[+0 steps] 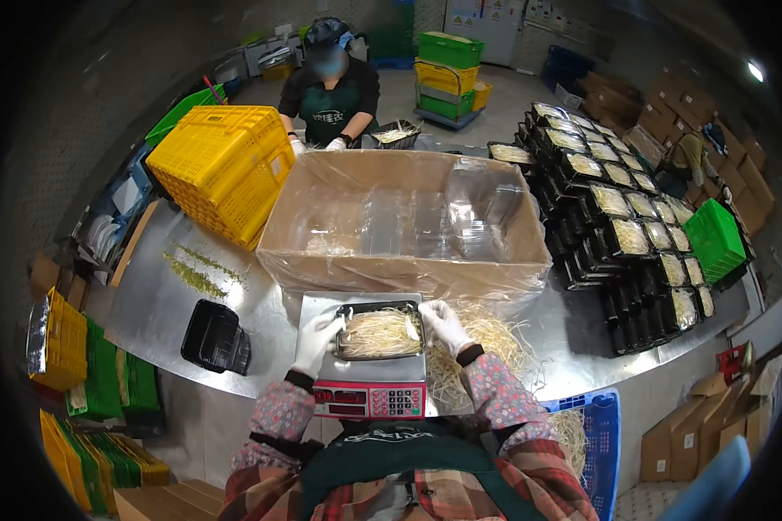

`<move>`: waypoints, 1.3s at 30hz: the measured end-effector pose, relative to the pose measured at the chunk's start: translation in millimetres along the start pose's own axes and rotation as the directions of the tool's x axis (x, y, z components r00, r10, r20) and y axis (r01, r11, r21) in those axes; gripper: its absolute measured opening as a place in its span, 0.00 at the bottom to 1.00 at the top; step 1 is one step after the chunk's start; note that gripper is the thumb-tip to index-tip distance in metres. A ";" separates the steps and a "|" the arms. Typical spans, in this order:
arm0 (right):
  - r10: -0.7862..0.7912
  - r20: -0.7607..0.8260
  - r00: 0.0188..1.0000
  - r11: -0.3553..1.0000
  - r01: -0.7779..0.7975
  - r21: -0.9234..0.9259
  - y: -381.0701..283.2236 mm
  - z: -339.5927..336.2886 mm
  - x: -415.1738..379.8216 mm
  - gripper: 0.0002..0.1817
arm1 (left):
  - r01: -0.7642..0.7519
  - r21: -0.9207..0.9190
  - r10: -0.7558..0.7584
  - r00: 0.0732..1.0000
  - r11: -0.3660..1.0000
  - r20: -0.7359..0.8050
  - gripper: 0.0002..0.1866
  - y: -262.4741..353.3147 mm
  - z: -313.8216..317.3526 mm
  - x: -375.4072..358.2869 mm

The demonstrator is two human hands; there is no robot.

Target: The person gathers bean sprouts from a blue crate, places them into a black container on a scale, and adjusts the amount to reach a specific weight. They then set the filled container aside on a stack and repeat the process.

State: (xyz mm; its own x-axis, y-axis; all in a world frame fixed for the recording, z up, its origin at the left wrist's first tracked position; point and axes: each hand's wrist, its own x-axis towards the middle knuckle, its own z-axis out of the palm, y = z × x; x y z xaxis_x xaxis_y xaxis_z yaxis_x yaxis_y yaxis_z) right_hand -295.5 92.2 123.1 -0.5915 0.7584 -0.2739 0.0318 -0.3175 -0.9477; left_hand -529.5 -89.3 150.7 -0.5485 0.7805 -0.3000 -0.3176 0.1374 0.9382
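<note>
A black plastic tray (379, 352) filled with long, pale sprouts (378, 331) sits on the steel pan of a digital scale (369, 398) with a red-framed front and lit display. My left hand (319, 341), in a white glove, grips the tray's left rim with its fingertips. At the opposite rim, my gloved right hand (444, 326) pinches the upper right corner. Loose sprouts (482, 352) lie heaped on the steel table, beside and partly under my right forearm. Empty black trays (214, 336) are nested on the left of the scale.
A large lined carton (400, 273) holding clear plastic lids stands ahead. Yellow crates (222, 169) are at its left; filled trays (617, 204) are stacked at its right. A co-worker (330, 95) stands opposite. A blue basket (601, 443) with sprouts sits near my right side.
</note>
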 end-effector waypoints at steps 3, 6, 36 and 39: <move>0.181 0.151 0.972 0.981 -0.167 -0.097 -3.0 -6.1 -40.9 0.18 | 0.149 0.010 -0.149 0.981 0.989 0.122 0.15 -9.4 -14.0 -32.3; 0.205 0.137 0.969 0.940 -0.234 0.247 18.7 5.1 -55.3 0.16 | 0.100 -0.367 -0.036 0.983 0.925 0.180 0.10 -39.3 -8.6 -49.4; 0.145 -0.969 0.201 0.854 0.469 0.225 83.7 -422.9 -40.6 0.23 | -0.061 0.090 0.034 0.961 0.994 0.273 0.15 3.8 105.6 -23.9; 0.113 -0.987 0.117 0.840 0.520 0.158 84.3 -443.9 -21.9 0.20 | -0.101 0.190 0.067 0.982 0.977 0.175 0.18 11.5 89.4 -30.0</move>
State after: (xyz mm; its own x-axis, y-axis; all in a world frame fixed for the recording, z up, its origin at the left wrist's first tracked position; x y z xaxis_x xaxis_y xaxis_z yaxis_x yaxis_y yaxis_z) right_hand 77.7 301.5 -23.4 0.7291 0.6147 -0.3010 -0.4082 0.0375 -0.9121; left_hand -447.6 -56.6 185.9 -0.4247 0.8827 -0.2012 -0.1081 0.1712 0.9793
